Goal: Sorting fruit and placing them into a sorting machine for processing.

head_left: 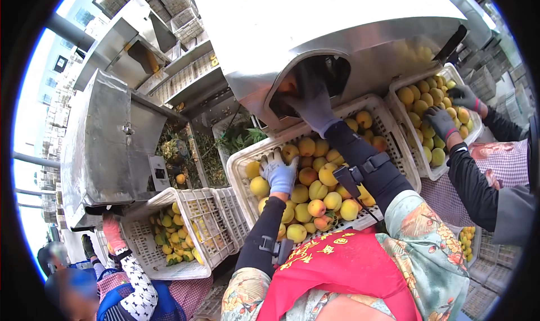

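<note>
A large white plastic crate (371,104) full of yellow peaches (318,190), some blushed red, stands in front of me. My left hand (277,172), in a pale blue glove, lies on the fruit near the crate's left side, its fingers spread. Above the crate, my right hand (315,110) reaches into the round dark opening (329,73) of a metal housing (337,17). Its fingers are smeared by motion and lost in the shadow there. An orange-coloured fruit (288,85) shows dimly inside the opening.
At right, a co-worker's dark-gloved hands (441,121) touch peaches in another white crate (422,172). Lower left, a tilted crate (169,273) holds yellow fruit, near another worker's pink-gloved hand (113,231). Leaves (244,134) and debris lie between the metal housings.
</note>
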